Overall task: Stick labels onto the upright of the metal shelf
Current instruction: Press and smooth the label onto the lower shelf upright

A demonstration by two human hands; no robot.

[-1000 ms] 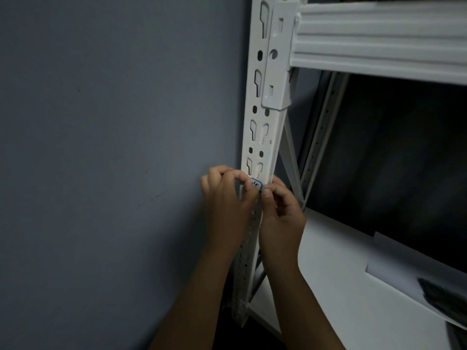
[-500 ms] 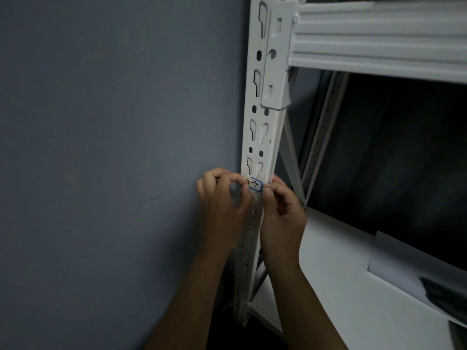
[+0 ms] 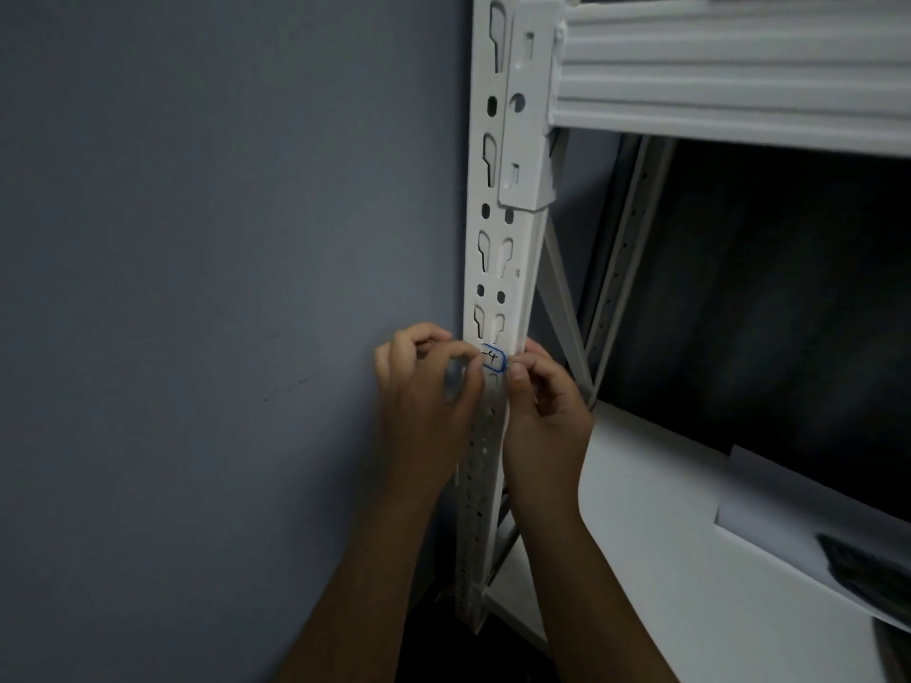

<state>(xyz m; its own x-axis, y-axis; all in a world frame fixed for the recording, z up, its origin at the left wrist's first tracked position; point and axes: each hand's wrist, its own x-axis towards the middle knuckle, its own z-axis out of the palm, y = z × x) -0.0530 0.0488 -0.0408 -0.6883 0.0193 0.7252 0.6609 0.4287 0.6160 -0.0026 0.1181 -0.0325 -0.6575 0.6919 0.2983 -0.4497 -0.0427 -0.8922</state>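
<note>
1. Head view, task object: we observed a small white label (image 3: 494,359) with a blue border and a handwritten mark ending in "4". It lay against the front face of the white metal upright (image 3: 498,268), just below the lowest visible pair of keyhole slots.

2. Head view, left hand: we noted that the left hand (image 3: 424,386) had its fingers curled, with thumb and forefinger pinching or pressing the label's left edge. Its fingertip covered the left part of the writing, so we could not read the full mark.

3. Head view, right hand: we noted that the right hand (image 3: 544,406) was likewise curled, its fingertips clamped on the label's right edge at the corner of the upright. Both hands were close together, one on each side of the post.

4. Head view, surroundings: we recorded a horizontal beam (image 3: 729,76) hooked into the upright above, a lower shelf board (image 3: 655,544) to the right, and a grey wall (image 3: 197,288) to the left. A sheet of paper (image 3: 788,515) rested on the shelf board; whether it carried further labels, we could not tell.

5. Progress assessment: we judged this label positioned but not yet fully smoothed down, since both hands gripped its edges. No other label was visible on the upright, so the count done or left remained undetermined.
</note>
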